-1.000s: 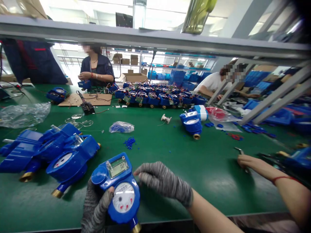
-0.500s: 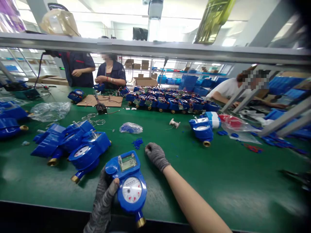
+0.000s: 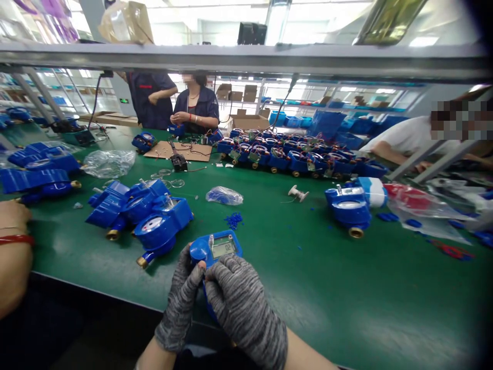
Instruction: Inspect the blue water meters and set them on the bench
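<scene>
My left hand [image 3: 180,298], in a grey knitted glove with bare fingertips, grips a blue water meter [image 3: 199,250] by its left side at the table's front edge. The meter's small display [image 3: 224,248] faces up and its round dial is covered by my right hand [image 3: 246,303]. That hand wears the same kind of glove; its fingers are pinched together against the meter near the left thumb, and whatever they hold is hidden. Just beyond the meter lies a pile of tiny blue parts [image 3: 233,221], with a clear bag [image 3: 224,195] of blue pieces behind it.
Several blue meters [image 3: 162,226] lie to the left, another meter [image 3: 348,208] to the right. A white spool [image 3: 298,193] stands mid-table. Rows of meters [image 3: 292,154] fill the back. Another person's arm [image 3: 13,252] reaches in at left; co-workers sit opposite. A shelf beam [image 3: 246,59] crosses above.
My right hand has come back from beside the tiny blue parts to the meter and now covers its dial. The view has turned left, and another person's arm has appeared at the left edge.
</scene>
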Available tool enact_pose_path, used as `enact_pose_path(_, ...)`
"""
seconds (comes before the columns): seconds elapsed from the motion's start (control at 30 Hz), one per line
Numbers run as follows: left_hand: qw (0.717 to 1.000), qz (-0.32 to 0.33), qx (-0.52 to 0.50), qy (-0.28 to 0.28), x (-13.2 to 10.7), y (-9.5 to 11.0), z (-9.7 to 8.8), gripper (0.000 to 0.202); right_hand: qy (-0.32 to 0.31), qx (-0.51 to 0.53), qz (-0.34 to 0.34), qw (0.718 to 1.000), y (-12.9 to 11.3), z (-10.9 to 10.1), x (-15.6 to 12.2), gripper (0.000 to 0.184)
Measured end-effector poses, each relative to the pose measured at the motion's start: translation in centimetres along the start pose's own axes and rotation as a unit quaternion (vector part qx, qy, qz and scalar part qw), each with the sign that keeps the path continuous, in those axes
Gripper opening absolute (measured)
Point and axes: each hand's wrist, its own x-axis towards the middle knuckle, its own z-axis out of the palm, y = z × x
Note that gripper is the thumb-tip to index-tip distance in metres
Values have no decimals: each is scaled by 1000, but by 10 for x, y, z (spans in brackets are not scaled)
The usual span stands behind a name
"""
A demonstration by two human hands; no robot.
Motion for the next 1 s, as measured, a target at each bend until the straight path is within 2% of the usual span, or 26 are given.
enact_pose_path(0.13,1000,2,4,-9,0,5,3,56,1,-57,2,998,-3,1,5,13)
enact_pose_path(0.23,1000,-11,1,-10,0,4,2,59,-14,-82,-35,996,-5,-1,8,14)
enact_pose_path(0.47,999,32,36,-3,-4,3,-4,37,-112,-104,-139,978,-4,-15,6,16)
enact_pose_path(0.57,997,65,52,7,-6,6,-3,33,-104,-104,-153,977,-3,-17,3,21)
enact_pose_path(0.7,999,20,27,9,-1,8,1,43,-68,-114,-138,982,-2,-13,-1,22)
enact_pose_path(0.87,1000,-21,6,13,-5,18,5,51,-91,-98,-109,985,-6,-21,1,19)
enact_pose_path(0.93,999,-28,4,22,-9,20,7,53,-108,-61,-120,985,-1,-28,5,19)
enact_pose_path(1.0,999,-40,-11,19,-13,17,10,69,-99,16,-129,987,17,-34,11,19)
